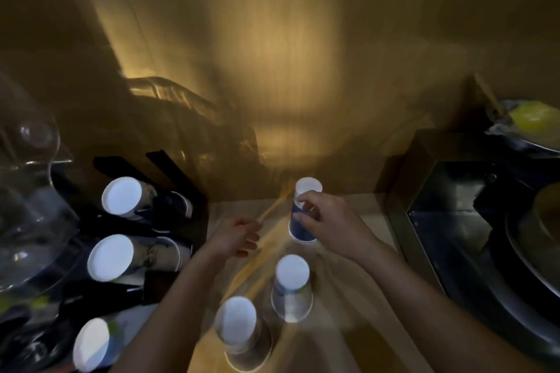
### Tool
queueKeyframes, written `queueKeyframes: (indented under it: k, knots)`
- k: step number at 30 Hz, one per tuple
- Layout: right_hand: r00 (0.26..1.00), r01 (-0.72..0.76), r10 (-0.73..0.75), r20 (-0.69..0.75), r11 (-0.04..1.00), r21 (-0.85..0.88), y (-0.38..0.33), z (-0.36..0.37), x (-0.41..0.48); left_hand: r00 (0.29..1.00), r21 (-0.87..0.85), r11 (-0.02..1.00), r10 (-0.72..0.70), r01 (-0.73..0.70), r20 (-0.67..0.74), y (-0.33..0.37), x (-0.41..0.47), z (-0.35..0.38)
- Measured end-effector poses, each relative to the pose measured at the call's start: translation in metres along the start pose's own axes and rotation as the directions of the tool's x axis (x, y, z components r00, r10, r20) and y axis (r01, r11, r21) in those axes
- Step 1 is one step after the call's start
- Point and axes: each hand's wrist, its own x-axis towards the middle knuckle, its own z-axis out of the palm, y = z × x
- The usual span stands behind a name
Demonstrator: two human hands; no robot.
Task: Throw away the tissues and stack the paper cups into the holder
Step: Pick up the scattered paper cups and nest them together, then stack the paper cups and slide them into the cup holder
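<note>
An upside-down blue and white paper cup (pixel 306 191) stands at the back of the wooden counter, and my right hand (pixel 328 218) grips its side. My left hand (pixel 238 236) is closed around a thin wooden stick (pixel 274 206) that slants up toward that cup. Two more inverted paper cups (pixel 292 285) (pixel 239 324) stand nearer to me on the counter. At the left, a black cup holder (pixel 169 172) carries stacks of cups lying with white bottoms toward me (pixel 122 195) (pixel 110 257) (pixel 91 344). No tissue shows.
Clear glassware (pixel 27 179) stands at the far left. A dark metal sink unit (pixel 460 209) with a round pan fills the right side. A yellow item (pixel 533 116) lies at the upper right. A wood-panel wall rises behind the counter. The scene is dim and blurred.
</note>
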Motion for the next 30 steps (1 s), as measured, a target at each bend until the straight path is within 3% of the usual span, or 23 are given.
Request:
queueKeyframes:
  k: [9, 12, 15, 18, 20, 25, 30]
  knots:
    - [0.965, 0.09, -0.116, 0.234, 0.989, 0.118, -0.049, 0.05, -0.051, 0.993, -0.019, 0.997, -0.079, 0.078, -0.091, -0.06, -0.05, -0.01]
    - [0.933, 0.024, -0.058, 0.356, 0.995, 0.101, -0.046, 0.073, -0.061, 0.979, -0.118, 0.981, -0.171, 0.157, -0.115, -0.076, -0.063, -0.008]
    - [0.884, -0.02, -0.018, 0.467, 0.997, 0.076, -0.037, 0.093, -0.07, 0.942, -0.057, 0.945, -0.325, 0.321, -0.079, -0.09, -0.076, -0.003]
    - [0.837, -0.218, 0.087, 0.541, 0.959, 0.183, -0.033, 0.104, -0.077, 0.865, -0.311, 0.815, -0.498, 0.489, 0.057, -0.103, -0.09, 0.005]
    - [0.811, -0.329, 0.139, 0.568, 0.912, 0.246, -0.033, 0.106, -0.08, 0.835, -0.459, 0.715, -0.534, 0.528, 0.129, -0.111, -0.096, 0.009]
    - [0.838, -0.238, 0.045, 0.544, 0.927, 0.29, -0.029, 0.1, -0.078, 0.842, -0.765, 0.441, -0.483, 0.47, 0.24, -0.115, -0.097, 0.014]
    - [0.853, -0.121, -0.056, 0.519, 0.946, 0.301, -0.022, 0.097, -0.077, 0.915, -0.841, 0.371, -0.25, 0.393, 0.317, -0.106, -0.093, 0.005]
